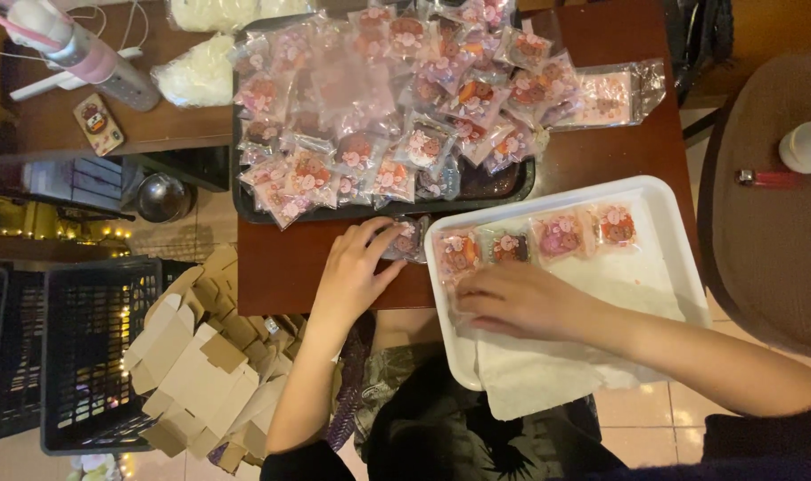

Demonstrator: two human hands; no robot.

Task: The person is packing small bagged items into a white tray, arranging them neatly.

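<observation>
Packet [408, 242] of a wrapped sweet sits on the brown table [290, 267], between the black tray [370, 212] heaped with others and the white tray [668, 232]. Our left hand [354, 272] pinches its edge, fingers closed on the film (gently is best, we think, so it stays uncrushed). Further right, our right hand [521, 301] lies flat, fingers together, below the row of packets [535, 242]; keeping that row straight and unoverlapped looks wise.

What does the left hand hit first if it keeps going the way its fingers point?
The left hand points up-right; its fingertips are already at a small wrapped packet on the wooden table. Beyond that, probably the white tray rim.
</observation>
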